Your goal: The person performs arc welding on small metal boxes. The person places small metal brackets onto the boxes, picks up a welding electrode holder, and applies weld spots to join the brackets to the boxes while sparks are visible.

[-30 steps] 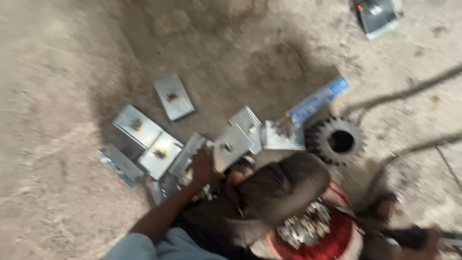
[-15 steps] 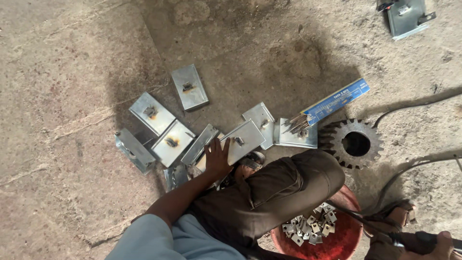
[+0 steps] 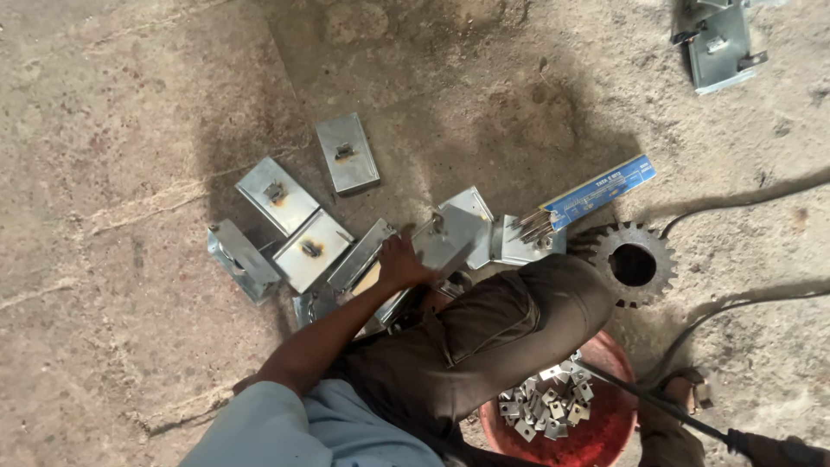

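Left hand (image 3: 399,259) sits flat, fingers spread, on a grey metal bracket plate (image 3: 451,235) mid-floor, touching but not gripping it. Right hand isn't visible, so can't tell. Probably best to grab 1 edge firmly, since neighbouring plates (image 3: 311,251) crowd close.

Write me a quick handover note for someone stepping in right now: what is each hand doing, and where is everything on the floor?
Left hand: reaching forward, resting on a grey metal bracket among the pile on the concrete floor; grip unclear.
Right hand: out of view; a dark rod crosses the lower right corner.
Things: several more brackets lie flat to the left, one of them set apart at the top. A blue packet of rods and a toothed gear lie to the right. A red bowl of small metal pieces sits by the knee.
Done: some brackets show a burnt mark at the centre piece.
Left: cannot tell which remain unworked.
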